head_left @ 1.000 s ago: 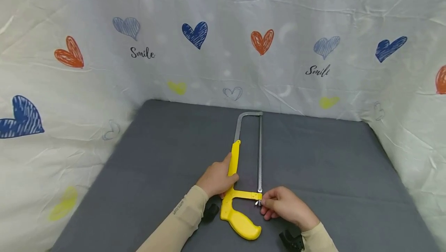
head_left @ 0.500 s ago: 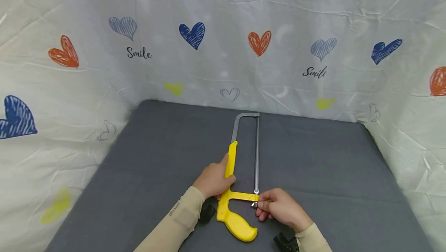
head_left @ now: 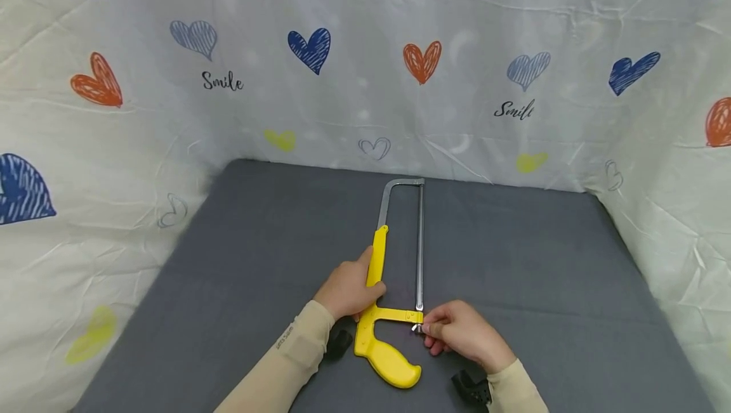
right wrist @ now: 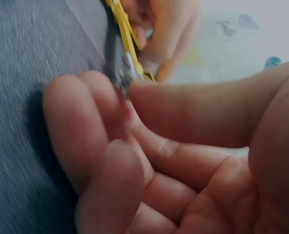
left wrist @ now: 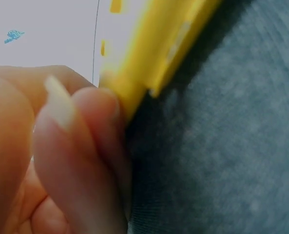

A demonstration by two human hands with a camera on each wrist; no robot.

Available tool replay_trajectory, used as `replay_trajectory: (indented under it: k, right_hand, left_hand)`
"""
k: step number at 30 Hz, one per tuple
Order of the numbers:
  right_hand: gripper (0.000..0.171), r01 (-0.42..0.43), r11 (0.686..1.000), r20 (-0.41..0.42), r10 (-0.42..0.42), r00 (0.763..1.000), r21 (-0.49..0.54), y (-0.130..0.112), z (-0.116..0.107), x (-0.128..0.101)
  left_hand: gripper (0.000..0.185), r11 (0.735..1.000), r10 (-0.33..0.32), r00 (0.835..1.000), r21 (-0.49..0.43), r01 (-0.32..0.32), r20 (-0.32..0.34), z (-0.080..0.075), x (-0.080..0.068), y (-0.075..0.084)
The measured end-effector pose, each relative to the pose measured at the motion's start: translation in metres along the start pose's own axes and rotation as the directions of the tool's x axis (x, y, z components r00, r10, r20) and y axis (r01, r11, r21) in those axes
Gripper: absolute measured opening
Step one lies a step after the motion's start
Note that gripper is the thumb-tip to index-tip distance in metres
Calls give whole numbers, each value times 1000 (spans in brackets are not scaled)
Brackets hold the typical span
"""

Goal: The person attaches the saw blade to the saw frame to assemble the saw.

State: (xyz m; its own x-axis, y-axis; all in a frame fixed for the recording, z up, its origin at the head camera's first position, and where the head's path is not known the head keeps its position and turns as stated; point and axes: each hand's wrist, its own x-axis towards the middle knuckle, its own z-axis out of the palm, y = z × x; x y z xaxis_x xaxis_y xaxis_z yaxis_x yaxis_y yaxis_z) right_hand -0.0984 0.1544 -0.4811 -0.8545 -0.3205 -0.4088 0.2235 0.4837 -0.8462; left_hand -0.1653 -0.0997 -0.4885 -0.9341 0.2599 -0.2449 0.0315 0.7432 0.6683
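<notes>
A: The left hand (head_left: 348,289) in the head view — what's it on?
B: It grips the yellow spine of the hacksaw (head_left: 388,311), which lies flat on the grey mat (head_left: 257,261), blade pointing away toward the heart-print sheet (head_left: 365,70). The right hand (head_left: 462,334) pinches the small metal nut (head_left: 417,328) at the blade's near end, beside the handle.
A: And the left wrist view?
B: Blurred, but curled fingers (left wrist: 81,146) press against the yellow frame (left wrist: 154,53) on the mat.
A: Right wrist?
B: Thumb and fingertips (right wrist: 100,107) close together on the metal nut (right wrist: 125,78); the other hand shows beyond it.
</notes>
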Motion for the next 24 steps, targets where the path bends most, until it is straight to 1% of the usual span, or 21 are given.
replay_trajectory:
  k: [5, 8, 10, 12, 13, 14, 15, 18, 19, 20, 21, 22, 24]
  right_hand:
    - [14, -22, 997, -112, 13, 994, -78, 0, -4, -4]
    - [18, -28, 991, -151, 8, 989, -129, -1, -3, -2]
    - [19, -18, 983, -181, -16, 983, -184, -2, -2, 0]
    - [17, 4, 966, -236, -68, 969, -260, -2, -2, 4]
    - [16, 22, 951, -271, -110, 956, -307, -2, -2, 7]
    - [14, 42, 931, -311, -163, 936, -362, -2, -4, 11]
    - [12, 64, 905, -351, -227, 908, -421, -2, -7, 15]
    - [11, 99, 818, -444, -404, 800, -566, -1, -23, 25]
    - [14, 101, 794, -462, -446, 767, -600, 0, -29, 28]
    - [19, 97, 772, -473, -478, 740, -628, 1, -36, 31]
    - [24, 91, 756, -482, -500, 720, -648, 2, -43, 33]
    - [30, 81, 746, -487, -509, 710, -661, 4, -50, 35]
    - [43, 56, 734, -495, -510, 703, -676, 6, -62, 39]
  left_hand:
    - [91, 1000, 4, 1000, -14, -4, 10, 0, 1, 3]
    - [90, 1000, 8, 1000, -24, -8, 21, -2, 2, 2]
    - [89, 1000, 5, 999, -24, -4, 32, -3, 1, 1]
    - [89, 1000, -9, 999, -24, 10, 47, -6, 0, -2]
    - [89, 1000, -18, 998, -23, 19, 52, -8, -1, -3]
    - [88, 999, -27, 998, -24, 28, 56, -11, -2, -5]
    - [88, 999, -35, 998, -23, 36, 60, -15, -3, -6]
    - [83, 999, -41, 998, 6, 41, 39, -26, -5, -12]
    - [81, 999, -39, 999, 25, 38, 23, -30, -5, -15]
    - [79, 998, -37, 999, 46, 37, 6, -34, -5, -18]
    - [77, 997, -37, 999, 67, 37, -13, -38, -6, -22]
    - [76, 995, -37, 999, 88, 40, -36, -42, -6, -27]
    - [73, 992, -36, 996, 121, 46, -86, -50, -6, -38]
